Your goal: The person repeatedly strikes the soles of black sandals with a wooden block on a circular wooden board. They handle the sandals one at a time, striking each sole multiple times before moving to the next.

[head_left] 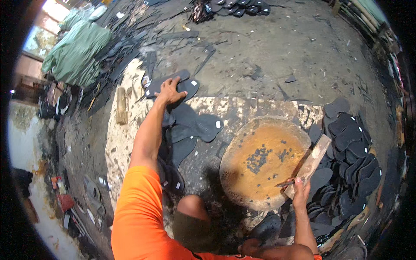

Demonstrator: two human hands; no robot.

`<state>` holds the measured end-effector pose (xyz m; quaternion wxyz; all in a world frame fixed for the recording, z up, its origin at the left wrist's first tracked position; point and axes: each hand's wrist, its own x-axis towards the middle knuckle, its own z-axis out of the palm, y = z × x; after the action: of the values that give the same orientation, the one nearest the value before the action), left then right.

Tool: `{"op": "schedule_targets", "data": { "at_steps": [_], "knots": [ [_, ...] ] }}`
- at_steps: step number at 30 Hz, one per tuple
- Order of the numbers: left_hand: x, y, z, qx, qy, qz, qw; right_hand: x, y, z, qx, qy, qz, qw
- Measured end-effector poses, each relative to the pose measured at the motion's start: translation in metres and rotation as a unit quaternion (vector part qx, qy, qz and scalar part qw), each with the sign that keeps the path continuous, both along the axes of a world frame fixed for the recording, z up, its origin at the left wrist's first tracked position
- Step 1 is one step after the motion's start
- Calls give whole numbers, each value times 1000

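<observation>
My left hand (170, 92) reaches far forward and rests on a dark rubber sandal sole (167, 83) lying on the floor, fingers spread over it. More dark soles (197, 125) lie just behind that hand. My right hand (300, 193) grips a wooden block (313, 163) and a thin metal tool (285, 183) at the right edge of a round orange wooden stump (260, 160). Small dark punched bits are scattered on the stump's top.
A heap of dark cut soles (351, 169) lies right of the stump. A wooden stick (121, 105) lies on the pale mat at left. Green sacks (78, 52) and rubber scraps sit at the back left. Further soles (238, 8) lie at the top.
</observation>
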<state>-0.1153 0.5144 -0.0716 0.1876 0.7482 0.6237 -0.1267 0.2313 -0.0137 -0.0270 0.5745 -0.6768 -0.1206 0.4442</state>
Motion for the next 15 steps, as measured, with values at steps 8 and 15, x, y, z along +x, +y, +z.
{"op": "schedule_targets", "data": {
  "at_steps": [8,15],
  "knots": [
    [-137,-170,35,-43,-23,-299,953,-5,-5,-17,4,-86,1,996],
    [-107,-71,39,252,-213,-147,932,4,-7,-27,-23,-93,10,995]
  ]
}}
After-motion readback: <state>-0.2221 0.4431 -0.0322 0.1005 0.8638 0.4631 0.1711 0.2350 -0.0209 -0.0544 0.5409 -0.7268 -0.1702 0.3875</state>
